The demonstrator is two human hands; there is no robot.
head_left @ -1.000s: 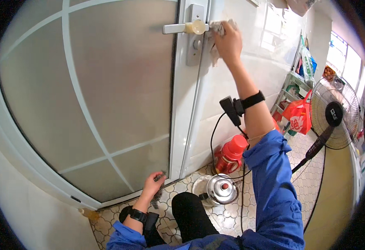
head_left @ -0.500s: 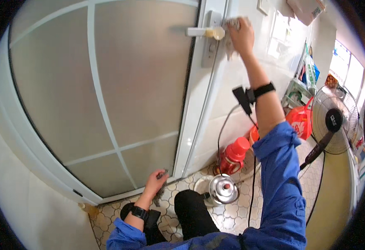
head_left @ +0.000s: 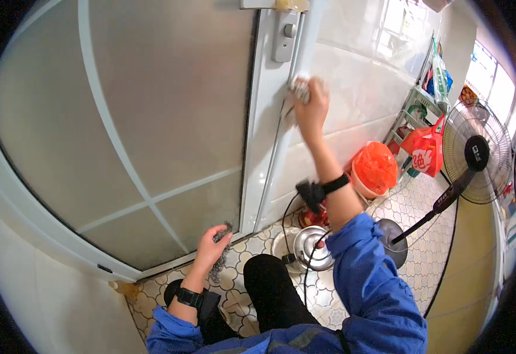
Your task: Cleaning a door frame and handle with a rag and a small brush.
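Note:
My right hand [head_left: 312, 112] is closed on a crumpled whitish cloth [head_left: 299, 89], pressed to the edge of the white door frame [head_left: 270, 118] below the lock plate [head_left: 282, 50]. Blur hides the cloth's lower end. Low down near the foot of the frosted glass door [head_left: 181, 106], my left hand [head_left: 209, 248] has its fingers curled round a dark grey, speckled rag [head_left: 218, 268] that hangs toward the floor. The door handle [head_left: 258, 3], with yellowish wrapping at its base, is cut off by the top edge of the view.
A metal kettle [head_left: 311, 243] stands on the tiled floor beside my knee, with a red thermos [head_left: 311, 218] partly hidden behind my arm. Farther right are a bucket lined with an orange-red bag [head_left: 375, 165], a standing fan [head_left: 477, 152] and a shelf rack [head_left: 412, 112].
My right hand has moved the cloth down the frame, from beside the handle to below the lock plate. The view has tilted lower. My left hand stays low with the grey rag.

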